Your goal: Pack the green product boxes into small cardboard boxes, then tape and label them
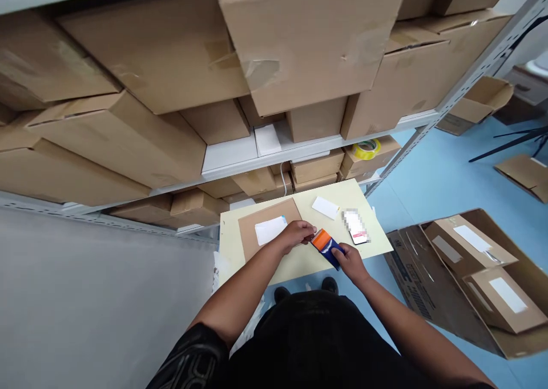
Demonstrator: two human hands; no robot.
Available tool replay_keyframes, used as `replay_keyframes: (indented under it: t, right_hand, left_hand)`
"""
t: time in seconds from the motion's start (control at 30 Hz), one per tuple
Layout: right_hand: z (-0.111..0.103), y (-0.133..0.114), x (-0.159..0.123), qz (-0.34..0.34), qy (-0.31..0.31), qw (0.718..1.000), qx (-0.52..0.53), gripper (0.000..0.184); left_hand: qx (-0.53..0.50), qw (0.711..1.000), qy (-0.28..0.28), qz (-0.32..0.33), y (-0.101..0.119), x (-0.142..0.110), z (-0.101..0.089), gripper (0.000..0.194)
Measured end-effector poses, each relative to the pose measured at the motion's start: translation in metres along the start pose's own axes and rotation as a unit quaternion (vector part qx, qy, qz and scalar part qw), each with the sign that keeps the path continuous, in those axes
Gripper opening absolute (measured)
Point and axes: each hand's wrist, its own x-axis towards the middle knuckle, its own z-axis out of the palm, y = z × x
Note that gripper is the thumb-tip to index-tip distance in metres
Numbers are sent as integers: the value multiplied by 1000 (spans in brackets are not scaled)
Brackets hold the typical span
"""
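Note:
My right hand (350, 261) is wrapped around the lower, dark blue end of a small orange-and-blue packet (326, 243), held tilted above the table. Close to the packet's orange end, the fingers of my left hand (298, 233) are curled together in a pinch; whatever lies between them is too small to make out. Under and beside that hand is a brown cardboard piece (248, 223) with a white sheet (269, 229) on it. Beyond the packet lie a slim white box (326, 207) and, to the right, a phone (356, 227) with a blurred screen.
The pale yellow table (282, 273) stands against a metal shelf (274, 156) packed with cardboard boxes (312, 40). A yellow tape roll (366, 149) rests on a lower box. On the blue floor at right, a large open carton (406, 275) holds smaller labelled boxes (505, 297).

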Motion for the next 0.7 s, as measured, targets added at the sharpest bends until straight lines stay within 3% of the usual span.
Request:
replay_keyframes:
  t: [0.17,0.3,0.43,0.6,0.7]
  right_hand:
    - [-23,10,19,-20,-29,997,-66,51]
    - [-32,13,31,-48,-71,988,-132,53]
    - [-36,19,35,-51,-103,983,-143,56]
    - [-48,56,22,28,-75,994,-77,61]
    - [-48,79,10,114,-74,990,-22,65]
  left_hand:
    - [-57,995,69,-39,-20,14,24,21]
    - [24,992,122,-12,-28,20,32,14]
    - [127,977,172,28,-23,26,30,13]
    - [244,949,196,28,1,41,12,15]
    - [360,919,152,49,15,65,4,10]
